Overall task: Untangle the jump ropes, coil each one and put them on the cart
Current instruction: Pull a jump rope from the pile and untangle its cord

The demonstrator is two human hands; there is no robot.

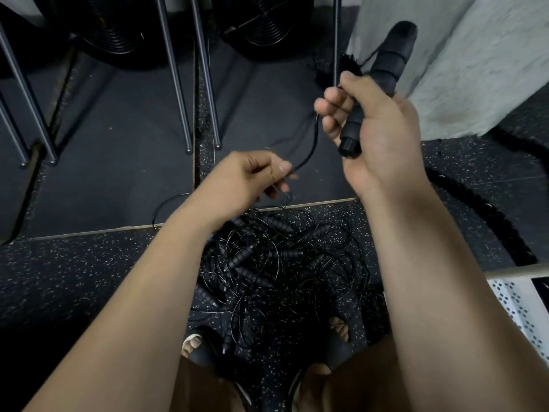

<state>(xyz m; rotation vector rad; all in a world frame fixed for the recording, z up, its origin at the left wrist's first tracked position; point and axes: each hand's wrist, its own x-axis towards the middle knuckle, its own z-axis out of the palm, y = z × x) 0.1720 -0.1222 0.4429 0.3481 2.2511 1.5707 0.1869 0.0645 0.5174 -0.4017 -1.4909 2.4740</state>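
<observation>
Over on the left, slanted metal legs (178,84) stand on dark floor mats, with two round black fans (261,25) behind them. Just right of these, the left hand (252,176) is held up over the floor, its thumb and fingers pinching a thin black cord (309,150). The cord leaves the fingertips on the right side and curves upward towards the fingers of the other hand; where it ends there cannot be made out.

Below both forearms lies the pile of jump ropes (276,263) — a tangle of thin cords and ribbed black handles on the speckled floor, well apart from either grip and just ahead of the person's sandalled feet (202,349).

Further right and higher, the right hand (377,135) is wrapped firmly round a black ribbed handle (389,66). The handle's capped end pokes out below the palm, and its long upper part rises above the thumb towards a white wall (463,69).

A thick black braided rope (481,209) snakes over the floor on the right. At the lower right edge — close beside the right forearm — the corner of a white perforated cart (520,295) shows.
</observation>
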